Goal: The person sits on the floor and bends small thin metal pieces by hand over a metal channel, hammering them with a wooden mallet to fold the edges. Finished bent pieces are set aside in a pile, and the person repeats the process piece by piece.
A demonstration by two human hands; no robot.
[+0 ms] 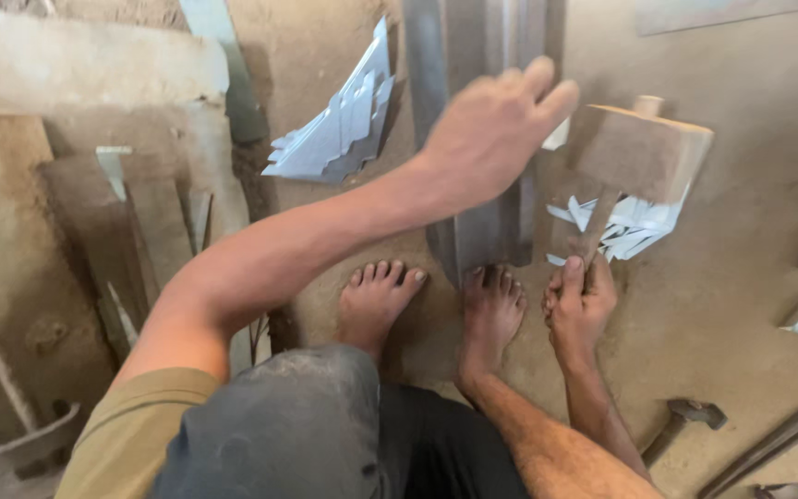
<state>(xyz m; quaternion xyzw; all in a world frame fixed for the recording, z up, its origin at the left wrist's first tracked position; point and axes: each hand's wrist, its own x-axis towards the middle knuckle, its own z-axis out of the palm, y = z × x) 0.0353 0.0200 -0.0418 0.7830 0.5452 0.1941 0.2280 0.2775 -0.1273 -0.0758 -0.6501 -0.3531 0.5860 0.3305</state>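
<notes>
A dusty, packed-earth workshop floor (731, 305) takes up the whole view, and the person crouches on it barefoot, knees drawn up.

In the middle lies a long folded sheet-metal channel (487, 231), running from just beyond the toes away to the far edge of the view. The left hand (491, 129) rests on top of it with fingers together and curled over its right edge, pressing down rather than clenching, apparently to keep the strip from shifting; it is blurred, so how tight the hold is cannot be told. Both feet sit right at the near end of the channel, the right foot (491, 310) seemingly touching it, as if to pin it.

Just to the right, the right hand (579, 300) is closed in a fist around the handle of a wooden mallet (644, 152), whose large block head stands beside the channel, over a heap of pale metal offcuts (625, 226).

Farther left, a fan of cut sheet-metal pieces (339, 129) lies on the ground, with worn planks (154, 217) beyond. On the near right lie a small hammer (690, 416) and a metal bar (778, 444).
</notes>
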